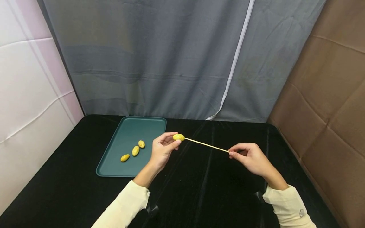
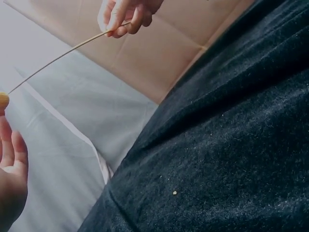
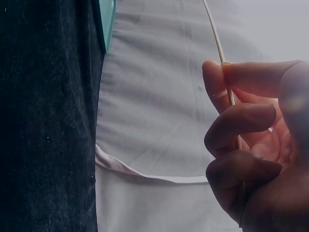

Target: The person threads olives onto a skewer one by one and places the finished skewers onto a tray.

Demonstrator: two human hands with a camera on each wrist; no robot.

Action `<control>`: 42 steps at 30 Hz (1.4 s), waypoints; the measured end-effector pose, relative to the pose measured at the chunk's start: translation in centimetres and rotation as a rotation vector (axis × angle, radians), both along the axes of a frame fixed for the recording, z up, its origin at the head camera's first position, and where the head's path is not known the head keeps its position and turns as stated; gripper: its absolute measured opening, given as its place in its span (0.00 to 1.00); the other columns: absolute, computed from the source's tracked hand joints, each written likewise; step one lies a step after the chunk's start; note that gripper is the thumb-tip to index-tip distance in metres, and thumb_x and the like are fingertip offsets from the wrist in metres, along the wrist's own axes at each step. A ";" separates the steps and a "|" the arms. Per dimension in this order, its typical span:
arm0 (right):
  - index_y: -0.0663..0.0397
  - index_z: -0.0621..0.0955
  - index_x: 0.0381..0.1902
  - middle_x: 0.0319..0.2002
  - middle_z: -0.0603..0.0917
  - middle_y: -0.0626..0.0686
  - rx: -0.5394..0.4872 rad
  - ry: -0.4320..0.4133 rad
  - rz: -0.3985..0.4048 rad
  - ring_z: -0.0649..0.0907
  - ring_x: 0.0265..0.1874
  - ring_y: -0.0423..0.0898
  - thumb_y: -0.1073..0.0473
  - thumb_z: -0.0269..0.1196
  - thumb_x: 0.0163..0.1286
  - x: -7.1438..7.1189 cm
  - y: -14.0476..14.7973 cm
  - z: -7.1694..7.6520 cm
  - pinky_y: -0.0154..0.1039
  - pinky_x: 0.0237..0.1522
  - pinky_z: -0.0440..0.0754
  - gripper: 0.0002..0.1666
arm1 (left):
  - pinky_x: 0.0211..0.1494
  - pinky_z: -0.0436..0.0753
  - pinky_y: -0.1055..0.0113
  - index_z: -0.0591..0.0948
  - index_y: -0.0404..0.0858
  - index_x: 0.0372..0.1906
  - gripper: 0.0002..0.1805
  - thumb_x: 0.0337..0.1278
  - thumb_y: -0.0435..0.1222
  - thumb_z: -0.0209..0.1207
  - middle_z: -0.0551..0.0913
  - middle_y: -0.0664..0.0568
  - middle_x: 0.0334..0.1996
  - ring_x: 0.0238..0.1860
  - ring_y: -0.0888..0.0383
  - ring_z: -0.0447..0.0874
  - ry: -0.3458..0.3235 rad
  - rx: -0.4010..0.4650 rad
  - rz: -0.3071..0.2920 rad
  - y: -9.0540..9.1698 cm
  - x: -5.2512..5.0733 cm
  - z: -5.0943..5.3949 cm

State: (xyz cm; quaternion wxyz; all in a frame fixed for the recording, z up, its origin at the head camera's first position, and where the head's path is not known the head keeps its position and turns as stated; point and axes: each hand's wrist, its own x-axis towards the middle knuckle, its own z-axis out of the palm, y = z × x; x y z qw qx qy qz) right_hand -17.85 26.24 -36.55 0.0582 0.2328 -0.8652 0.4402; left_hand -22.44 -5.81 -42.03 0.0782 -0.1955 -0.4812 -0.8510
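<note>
In the head view my left hand (image 1: pixel 163 150) pinches a small yellow oval fruit (image 1: pixel 178 137) between thumb and fingers, above the right edge of a green tray (image 1: pixel 117 169). A thin wooden skewer (image 1: pixel 206 145) runs from this fruit down to my right hand (image 1: pixel 251 158), which pinches its other end. The skewer's tip meets the fruit; how deep it goes is hidden. Seen from the right wrist, the thumb and fingers curl round the skewer (image 3: pixel 215 36). The left wrist view shows the skewer (image 2: pixel 58 57) slightly bowed, with just an edge of the fruit (image 2: pixel 3 100).
Three more yellow fruits (image 1: pixel 135 150) lie on the tray at the left. Black cloth (image 1: pixel 199 190) covers the table. A grey curtain (image 1: pixel 156 63) hangs behind, a brown panel (image 1: pixel 328 95) stands at right and a white one (image 1: pixel 31 88) at left.
</note>
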 end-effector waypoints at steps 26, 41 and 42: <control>0.54 0.87 0.35 0.28 0.86 0.46 0.062 0.061 0.019 0.78 0.21 0.36 0.68 0.67 0.65 0.0 -0.1 0.8 0.33 0.21 0.74 0.05 | 0.34 0.80 0.75 0.77 0.20 0.44 0.14 0.50 0.16 0.64 0.84 0.55 0.36 0.35 0.63 0.81 0.163 -0.367 0.007 -1.5 -0.7 0.1; 0.53 0.87 0.34 0.27 0.86 0.44 0.122 0.070 -0.005 0.77 0.19 0.38 0.68 0.68 0.64 -0.1 -0.2 1.1 0.34 0.20 0.74 0.05 | 0.34 0.84 0.71 0.80 0.21 0.43 0.16 0.46 0.14 0.65 0.82 0.37 0.41 0.39 0.62 0.84 0.254 -0.396 -0.075 -2.4 -0.8 0.3; 0.53 0.87 0.34 0.27 0.86 0.44 0.123 0.068 -0.005 0.78 0.19 0.39 0.68 0.68 0.64 -0.1 -0.2 1.2 0.34 0.21 0.75 0.05 | 0.36 0.84 0.71 0.80 0.21 0.43 0.16 0.45 0.14 0.65 0.81 0.35 0.43 0.40 0.61 0.84 0.259 -0.391 -0.074 -2.4 -0.7 0.3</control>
